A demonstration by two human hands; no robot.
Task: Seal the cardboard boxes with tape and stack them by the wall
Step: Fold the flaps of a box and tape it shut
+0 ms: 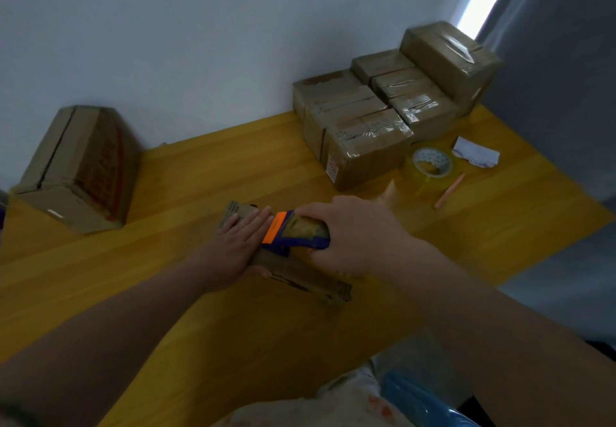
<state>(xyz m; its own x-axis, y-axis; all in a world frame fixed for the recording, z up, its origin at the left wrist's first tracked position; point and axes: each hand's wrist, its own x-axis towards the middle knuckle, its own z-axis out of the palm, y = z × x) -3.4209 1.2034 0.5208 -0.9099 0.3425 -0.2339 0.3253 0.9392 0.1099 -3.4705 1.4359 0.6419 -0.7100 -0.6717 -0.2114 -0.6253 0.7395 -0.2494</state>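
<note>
A small cardboard box [310,281] lies on the yellow table [200,310] in front of me. My left hand [238,243] presses flat on its far left part, fingers straight. My right hand [353,233] grips a blue and orange tape dispenser [290,231] that sits on top of the box. Several taped boxes [376,119] stand stacked against the white wall at the back right.
A larger brown box [80,169] leans at the back left by the wall. A roll of clear tape [430,168], a white paper scrap [476,156] and a pink stick [448,191] lie at the right. A plastic bag [410,390] lies at the near edge.
</note>
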